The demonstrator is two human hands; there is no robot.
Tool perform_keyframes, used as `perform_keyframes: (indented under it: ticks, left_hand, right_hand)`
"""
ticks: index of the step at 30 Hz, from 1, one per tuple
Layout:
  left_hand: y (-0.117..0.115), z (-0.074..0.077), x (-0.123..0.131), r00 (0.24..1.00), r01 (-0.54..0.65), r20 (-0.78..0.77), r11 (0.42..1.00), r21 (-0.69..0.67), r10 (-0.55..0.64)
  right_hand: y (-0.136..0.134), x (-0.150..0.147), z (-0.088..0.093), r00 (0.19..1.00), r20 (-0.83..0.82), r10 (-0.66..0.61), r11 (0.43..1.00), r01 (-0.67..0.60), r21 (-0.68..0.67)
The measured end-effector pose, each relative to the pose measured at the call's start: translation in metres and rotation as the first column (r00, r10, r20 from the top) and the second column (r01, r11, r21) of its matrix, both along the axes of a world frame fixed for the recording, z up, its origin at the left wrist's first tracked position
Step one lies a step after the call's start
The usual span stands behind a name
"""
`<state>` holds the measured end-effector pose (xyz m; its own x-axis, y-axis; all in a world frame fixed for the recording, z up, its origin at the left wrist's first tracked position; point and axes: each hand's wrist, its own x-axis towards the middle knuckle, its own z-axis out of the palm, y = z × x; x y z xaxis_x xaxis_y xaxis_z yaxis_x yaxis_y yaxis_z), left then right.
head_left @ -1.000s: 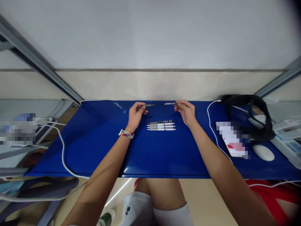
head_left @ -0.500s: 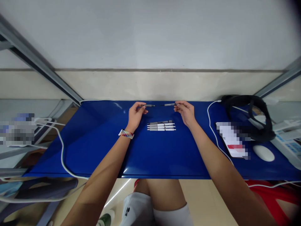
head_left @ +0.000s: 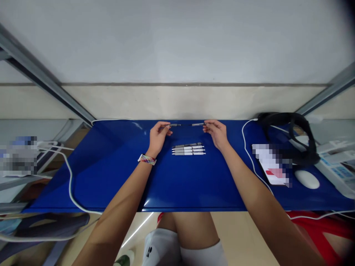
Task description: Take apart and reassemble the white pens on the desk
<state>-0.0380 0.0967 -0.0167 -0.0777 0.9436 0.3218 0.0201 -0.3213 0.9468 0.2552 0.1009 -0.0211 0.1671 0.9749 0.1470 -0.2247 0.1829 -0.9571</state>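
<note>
Over the back of the blue tabletop, my left hand [head_left: 158, 137] pinches a short grey pen piece [head_left: 174, 125] between thumb and fingers. Facing it from the right, my right hand [head_left: 217, 133] grips a clear and dark pen piece [head_left: 197, 124], its thin dark end pointing left. The two pieces are roughly in line, with a narrow gap that is hard to make out. Just nearer to me, several click pens [head_left: 188, 149] lie side by side, tips to the left; most are white with grey grips, and the farthest looks darker.
At the right lie a phone [head_left: 270, 166], a white mouse [head_left: 307, 179] and a black headband-like device [head_left: 294, 136]. White cables [head_left: 247, 155] run along both sides of the blue table [head_left: 111, 177]. A wall [head_left: 188, 99] stands directly behind it.
The whole view has shifted slightly left. Both hands keep nearly the same pose, and the pens on the table have not moved.
</note>
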Motion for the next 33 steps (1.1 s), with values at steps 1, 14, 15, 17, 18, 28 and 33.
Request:
perform_keyframes:
  ticks: [1,14,15,17,18,28,33]
  left_hand:
    - [0.0002,-0.0002,-0.0002,1.000,0.002,-0.002,1.000,0.000,-0.002]
    - [-0.0012,0.0014,0.0000,1.000,0.013,-0.008,1.000,0.007,-0.013]
    - [-0.0009,0.0015,0.0000,1.000,0.013,-0.007,1.000,0.007,-0.013]
    - [-0.0004,0.0015,0.0001,1.000,0.014,-0.004,1.000,0.006,-0.014]
    - [-0.0003,0.0016,0.0002,1.000,0.016,-0.003,1.000,0.005,-0.016]
    - [-0.0023,0.0036,0.0007,1.000,0.018,-0.010,1.000,0.004,-0.018]
    - [-0.0023,0.0040,0.0007,1.000,0.021,-0.010,1.000,0.000,-0.021]
  right_hand:
    - [-0.0001,-0.0001,0.0002,1.000,0.006,-0.001,1.000,0.001,-0.001]
    - [-0.0014,0.0005,0.0039,1.000,-0.025,0.018,1.000,-0.019,-0.014]
    - [-0.0014,0.0006,0.0039,1.000,-0.023,0.020,1.000,-0.020,-0.014]
    - [-0.0014,0.0007,0.0037,1.000,-0.018,0.021,1.000,-0.021,-0.013]
    - [-0.0013,0.0007,0.0036,1.000,-0.017,0.022,1.000,-0.023,-0.013]
    - [-0.0009,0.0005,0.0017,0.999,-0.017,0.029,1.000,-0.029,-0.012]
    - [-0.0002,0.0014,0.0019,0.999,-0.005,0.036,0.999,-0.036,-0.018]
